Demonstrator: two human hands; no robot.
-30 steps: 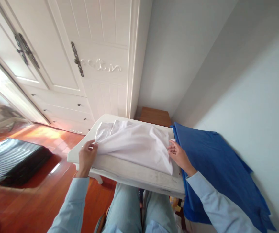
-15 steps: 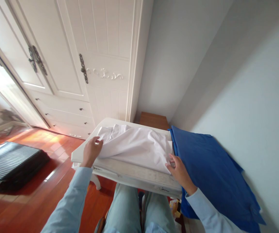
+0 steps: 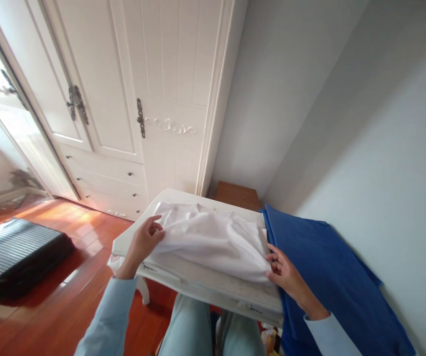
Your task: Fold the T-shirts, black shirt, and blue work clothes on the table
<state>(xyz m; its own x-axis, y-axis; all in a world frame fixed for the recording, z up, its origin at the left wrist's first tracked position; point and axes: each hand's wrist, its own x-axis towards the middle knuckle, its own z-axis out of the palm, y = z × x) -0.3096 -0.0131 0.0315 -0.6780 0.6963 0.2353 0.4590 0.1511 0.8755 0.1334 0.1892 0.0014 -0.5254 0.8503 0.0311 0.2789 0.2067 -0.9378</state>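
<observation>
A white cloth [image 3: 205,237] lies loosely folded and wrinkled across a small white table [image 3: 135,230]; whether it is a garment I cannot make out. My left hand [image 3: 145,242] pinches it at its left edge, fingers curled inward. At the opposite side, my right hand [image 3: 289,277] has its fingertips closed on the right front corner. Folds run taut from that corner toward the middle. The cloth's near edge lies a little back from the table's front edge.
A blue cloth [image 3: 317,267] hangs over something right of the table, against the grey wall [image 3: 394,148]. Beyond stand a white wardrobe [image 3: 176,64] and a brown wooden box [image 3: 237,195]. A ribbed dark suitcase [image 3: 20,252] lies on the red wooden floor [image 3: 79,306].
The cloth's far edge lies straighter, and its right side is drawn tauter. My right hand has shifted outward with the corner. The view has tilted slightly up and left.
</observation>
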